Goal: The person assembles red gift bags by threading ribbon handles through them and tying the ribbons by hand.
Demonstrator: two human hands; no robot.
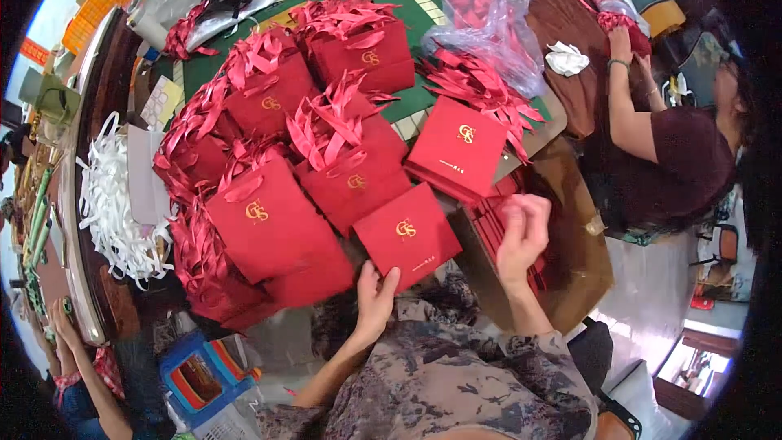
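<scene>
My left hand (376, 300) is closed on the lower left edge of a flat red paper gift bag (407, 236) with a gold emblem, its thumb over the face. To the right, my right hand (524, 238) is raised with curled fingers, close above a row of red bags (487, 232) in an open cardboard box (578, 253). Whether anything is between those fingers I cannot make out. Just beyond lies another stack of flat red bags (458, 143). Loose red ribbons (481, 85) are heaped behind that stack.
Piles of red bags with ribbon handles (269, 204) crowd the table's left side. White ribbons (118, 204) hang at far left. A clear plastic bag (489, 28) and a crumpled white tissue (567, 59) lie beyond. A co-worker (676, 143) sits right; another person's hands (63, 330) show lower left.
</scene>
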